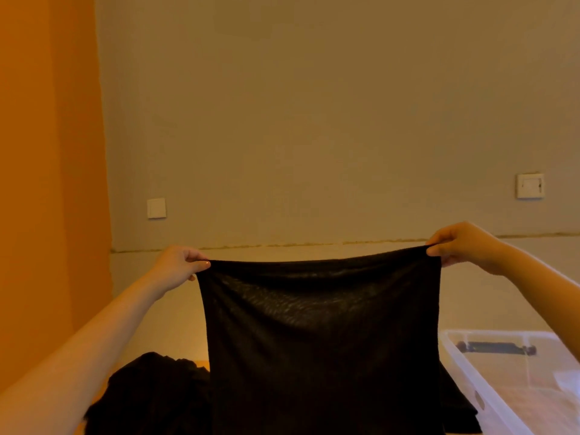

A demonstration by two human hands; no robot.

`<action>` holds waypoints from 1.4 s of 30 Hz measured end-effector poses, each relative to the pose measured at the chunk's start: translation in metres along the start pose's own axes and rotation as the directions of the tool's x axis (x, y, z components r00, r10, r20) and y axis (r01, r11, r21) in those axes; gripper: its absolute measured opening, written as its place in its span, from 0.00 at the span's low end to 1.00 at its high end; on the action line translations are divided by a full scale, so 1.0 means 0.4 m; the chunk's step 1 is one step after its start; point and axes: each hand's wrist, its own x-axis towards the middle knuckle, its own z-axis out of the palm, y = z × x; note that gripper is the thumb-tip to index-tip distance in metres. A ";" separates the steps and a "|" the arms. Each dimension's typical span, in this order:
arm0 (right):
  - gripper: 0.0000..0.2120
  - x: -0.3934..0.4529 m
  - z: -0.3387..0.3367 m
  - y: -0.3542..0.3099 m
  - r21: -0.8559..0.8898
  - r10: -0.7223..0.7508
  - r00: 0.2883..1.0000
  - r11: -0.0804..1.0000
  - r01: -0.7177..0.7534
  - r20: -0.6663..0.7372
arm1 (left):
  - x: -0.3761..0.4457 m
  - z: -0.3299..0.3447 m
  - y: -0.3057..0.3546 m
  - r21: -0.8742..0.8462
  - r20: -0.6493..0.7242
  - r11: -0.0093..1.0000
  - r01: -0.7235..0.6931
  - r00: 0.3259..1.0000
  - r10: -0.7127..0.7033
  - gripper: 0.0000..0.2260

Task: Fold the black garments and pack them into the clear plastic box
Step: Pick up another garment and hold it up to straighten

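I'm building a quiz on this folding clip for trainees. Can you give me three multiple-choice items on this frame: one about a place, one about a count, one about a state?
1. Where is the clear plastic box?
A. Lower right of the view
B. Upper left, against the orange wall
C. Behind the left arm

2. How many white wall plates are on the far wall?
A. None
B. Two
C. Five

3. How is the black garment held?
A. Lying folded inside the box
B. Bunched in one hand
C. Hanging spread out, its top edge pinched at both corners

Answers:
1. A: the box sits at the lower right, under the right arm.
2. B: one plate on the left, another on the right.
3. C: the left hand and the right hand each pinch a top corner, and the cloth hangs between them.
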 end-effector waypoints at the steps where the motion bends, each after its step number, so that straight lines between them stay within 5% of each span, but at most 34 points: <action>1: 0.02 0.008 -0.010 -0.002 0.005 0.000 1.000 1.000 0.000 -0.013 | 0.014 -0.008 0.005 0.003 -0.001 1.000 0.006 1.000 -0.006 0.07; 9: 0.05 0.172 0.007 0.036 -0.148 0.210 0.957 0.972 -0.183 0.200 | 0.207 0.047 -0.039 0.170 0.124 0.980 0.106 0.984 -0.128 0.06; 14: 0.04 0.347 0.053 0.059 -0.264 0.112 0.967 0.949 -0.172 -0.229 | 0.394 0.118 -0.020 0.196 -0.019 0.972 0.131 0.991 -0.130 0.07; 22: 0.07 0.458 -0.064 -0.090 -0.169 -0.189 0.806 0.979 0.112 -0.561 | 0.560 0.035 0.186 -0.149 -0.487 0.979 -0.136 0.872 0.047 0.08; 30: 0.06 0.323 -0.099 -0.130 -0.101 -0.272 0.827 0.961 0.257 -0.493 | 0.396 -0.007 0.167 -0.272 -0.402 0.947 -0.170 0.914 0.049 0.08; 35: 0.04 0.232 -0.116 -0.154 -0.019 -0.232 0.896 0.970 0.243 -0.378 | 0.302 -0.046 0.150 -0.327 -0.357 0.929 -0.172 0.933 0.047 0.06; 42: 0.09 0.173 -0.160 -0.207 0.029 -0.224 0.907 0.968 0.251 -0.357 | 0.246 -0.111 0.214 -0.336 -0.390 0.915 -0.224 0.917 0.081 0.06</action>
